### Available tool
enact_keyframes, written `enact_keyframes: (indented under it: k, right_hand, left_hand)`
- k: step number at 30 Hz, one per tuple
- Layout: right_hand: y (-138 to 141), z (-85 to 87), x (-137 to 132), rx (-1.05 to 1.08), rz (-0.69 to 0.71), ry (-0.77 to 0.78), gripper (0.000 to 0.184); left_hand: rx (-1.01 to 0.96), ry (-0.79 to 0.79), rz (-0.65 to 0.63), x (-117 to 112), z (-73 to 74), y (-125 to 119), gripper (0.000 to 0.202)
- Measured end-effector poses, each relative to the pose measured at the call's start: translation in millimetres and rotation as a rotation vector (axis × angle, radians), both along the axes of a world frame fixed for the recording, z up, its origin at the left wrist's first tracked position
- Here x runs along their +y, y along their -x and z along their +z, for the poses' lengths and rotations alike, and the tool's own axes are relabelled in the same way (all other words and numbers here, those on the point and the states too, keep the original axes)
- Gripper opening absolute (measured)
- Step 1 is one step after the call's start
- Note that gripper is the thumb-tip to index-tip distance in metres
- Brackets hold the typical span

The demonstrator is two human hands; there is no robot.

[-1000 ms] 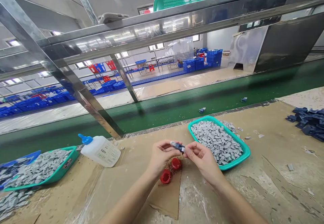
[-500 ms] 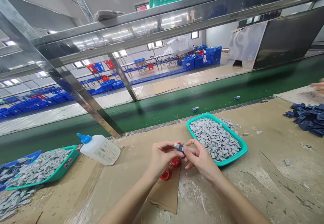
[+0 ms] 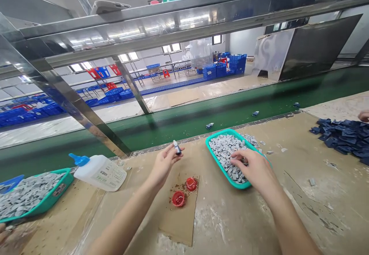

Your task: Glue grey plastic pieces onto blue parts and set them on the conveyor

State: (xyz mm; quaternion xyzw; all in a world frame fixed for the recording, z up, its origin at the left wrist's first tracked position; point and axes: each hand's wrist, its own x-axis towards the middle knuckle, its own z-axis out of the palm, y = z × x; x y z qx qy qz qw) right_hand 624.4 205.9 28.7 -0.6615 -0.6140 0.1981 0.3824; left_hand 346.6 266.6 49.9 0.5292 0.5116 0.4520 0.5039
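My left hand [image 3: 164, 165] is raised above the cardboard, pinching a small blue-and-grey plastic part [image 3: 177, 147] upright in its fingertips. My right hand [image 3: 253, 166] lies over a teal plastic tray [image 3: 215, 162], its fingers down among many small grey parts [image 3: 223, 151]. Whether those fingers hold a piece is hidden. Below my left hand, two red caps [image 3: 178, 199] stand on a brown cardboard sheet [image 3: 180, 224] amid reddish crumbs. A white glue bottle [image 3: 99, 172] with a blue nozzle lies farther left.
A second teal tray of grey parts [image 3: 29, 195] sits at the left. Dark blue parts [image 3: 341, 136] lie heaped at the right, near another person's hand [image 3: 363, 115]. A green conveyor belt [image 3: 173, 128] runs behind the bench, under a steel frame [image 3: 173, 26].
My hands have parted from holding the small part together. My right hand has moved onto the tray, and my left hand has risen leftward with the part. The view has shifted slightly.
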Motion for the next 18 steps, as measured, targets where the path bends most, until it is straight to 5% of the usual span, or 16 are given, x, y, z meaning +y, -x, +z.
enact_keyframes:
  k: [8, 18]
  right_hand:
    - [4, -25.9, 8, -0.322, 0.079, -0.04, 0.017]
    - [3, -30.2, 13, -0.466, 0.1, -0.256, 0.017]
  left_hand:
    - [0.529, -0.054, 0.184, 101, -31.3, 54, 0.045]
    - [1.127, -0.221, 0.149, 172, -50.6, 32, 0.071]
